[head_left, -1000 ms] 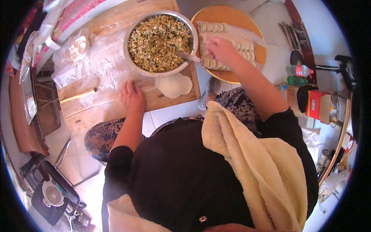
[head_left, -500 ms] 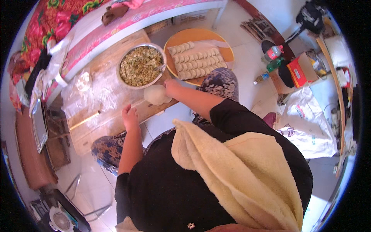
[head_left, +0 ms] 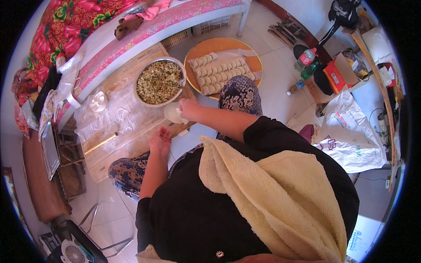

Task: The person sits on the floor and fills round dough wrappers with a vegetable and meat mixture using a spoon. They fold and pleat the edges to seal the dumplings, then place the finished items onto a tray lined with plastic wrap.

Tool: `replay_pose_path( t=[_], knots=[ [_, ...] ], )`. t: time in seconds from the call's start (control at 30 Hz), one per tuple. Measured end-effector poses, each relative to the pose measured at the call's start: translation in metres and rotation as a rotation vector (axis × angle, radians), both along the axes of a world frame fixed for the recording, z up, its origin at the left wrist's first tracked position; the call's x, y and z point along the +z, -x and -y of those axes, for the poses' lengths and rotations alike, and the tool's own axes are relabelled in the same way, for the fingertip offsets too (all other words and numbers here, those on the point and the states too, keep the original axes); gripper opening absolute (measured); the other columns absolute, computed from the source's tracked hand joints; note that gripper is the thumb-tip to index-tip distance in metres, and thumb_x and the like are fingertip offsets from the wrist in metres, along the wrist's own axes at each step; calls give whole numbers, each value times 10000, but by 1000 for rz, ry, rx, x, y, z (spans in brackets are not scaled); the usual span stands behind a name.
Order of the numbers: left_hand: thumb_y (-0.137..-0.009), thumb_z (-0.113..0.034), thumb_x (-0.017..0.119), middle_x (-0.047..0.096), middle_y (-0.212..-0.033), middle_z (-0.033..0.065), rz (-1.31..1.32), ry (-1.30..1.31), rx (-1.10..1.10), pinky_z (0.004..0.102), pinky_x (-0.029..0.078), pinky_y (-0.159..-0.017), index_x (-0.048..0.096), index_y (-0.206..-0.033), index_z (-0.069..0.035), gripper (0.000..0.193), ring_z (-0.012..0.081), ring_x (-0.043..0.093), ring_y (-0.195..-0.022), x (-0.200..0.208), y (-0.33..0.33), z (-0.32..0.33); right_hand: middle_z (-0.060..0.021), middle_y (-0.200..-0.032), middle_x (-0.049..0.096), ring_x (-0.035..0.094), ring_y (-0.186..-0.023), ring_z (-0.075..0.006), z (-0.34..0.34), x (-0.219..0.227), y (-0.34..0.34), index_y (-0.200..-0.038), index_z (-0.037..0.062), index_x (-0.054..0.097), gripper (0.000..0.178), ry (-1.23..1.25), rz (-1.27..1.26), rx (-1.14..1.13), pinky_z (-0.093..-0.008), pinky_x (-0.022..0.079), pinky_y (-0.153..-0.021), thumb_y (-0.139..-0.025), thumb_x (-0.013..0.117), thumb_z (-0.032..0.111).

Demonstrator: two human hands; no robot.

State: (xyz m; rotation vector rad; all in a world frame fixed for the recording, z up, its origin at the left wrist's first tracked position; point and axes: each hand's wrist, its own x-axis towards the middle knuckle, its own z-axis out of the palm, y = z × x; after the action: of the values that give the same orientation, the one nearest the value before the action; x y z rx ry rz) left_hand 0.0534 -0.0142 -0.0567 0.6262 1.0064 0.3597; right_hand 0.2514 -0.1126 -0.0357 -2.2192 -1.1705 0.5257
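My right hand (head_left: 188,110) pinches the edge of a pale dough wrapper (head_left: 171,114) at the near right edge of the wooden board (head_left: 127,151). To the left and a little nearer, my left hand (head_left: 160,141) is raised palm up, empty, its fingers slightly curled and apart. Just beyond the wrapper, a metal bowl (head_left: 137,93) holds chopped filling (head_left: 159,81), with a utensil leaning at its right side. Rows of formed dumplings (head_left: 219,72) lie on a round yellow tray (head_left: 199,49) farther right. A rolling pin (head_left: 101,143) rests on the board at left.
Small dough pieces (head_left: 98,101) sit on plastic sheeting at the board's far left. A bed with a pink floral edge (head_left: 175,19) runs behind. Bottles (head_left: 309,70), an open cardboard box (head_left: 340,74) and a white sack (head_left: 351,136) stand at right. A fan (head_left: 75,253) is at lower left.
My left hand has moved right, toward the wrapper, and turned palm up. My right hand has shifted slightly left and nearer, still on the wrapper. The whole view has tilted a little.
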Motion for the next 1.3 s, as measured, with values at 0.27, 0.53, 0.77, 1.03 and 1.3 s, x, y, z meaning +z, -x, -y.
replay_pose_path(
  t=[0.27,0.53,0.77,1.03,1.3],
  knots=[
    [-958,-516,318,418,-1403,168,633,348,-36,494,330,-1059,322,-1397,8,684,341,414,-1276,75,-28,15,-118,-851,611,617,-746,-235,0,56,33,-888,21,583,228,-253,-582,92,-382,517,-638,-698,688,89],
    [-974,-145,405,398,-1436,112,662,309,43,492,329,-1083,288,-1421,-25,478,300,412,-1290,38,-33,-20,-122,-959,598,597,-895,-317,-2,96,-47,-1016,76,625,320,-288,259,45,-417,491,-783,-785,675,292],
    [-971,-179,417,501,-1300,175,530,317,147,505,442,-983,342,-1340,-5,415,316,502,-1191,60,-34,-35,-178,-901,620,625,-846,-345,-32,58,-80,-898,37,657,197,72,476,231,-449,511,-729,-804,594,199],
    [-918,-168,521,601,-1120,136,385,331,286,396,467,-962,485,-1198,12,335,283,577,-1077,30,-42,-43,-180,-847,659,646,-820,-351,-41,92,-87,-876,47,671,177,170,395,168,-465,507,-700,-807,522,115],
    [-905,-130,513,582,-1190,152,551,286,262,405,454,-972,471,-1220,-22,336,293,559,-1113,50,-55,-43,-164,-896,671,647,-845,-339,-55,84,-87,-1005,81,675,226,182,362,11,-457,508,-723,-845,523,128]
  ],
)
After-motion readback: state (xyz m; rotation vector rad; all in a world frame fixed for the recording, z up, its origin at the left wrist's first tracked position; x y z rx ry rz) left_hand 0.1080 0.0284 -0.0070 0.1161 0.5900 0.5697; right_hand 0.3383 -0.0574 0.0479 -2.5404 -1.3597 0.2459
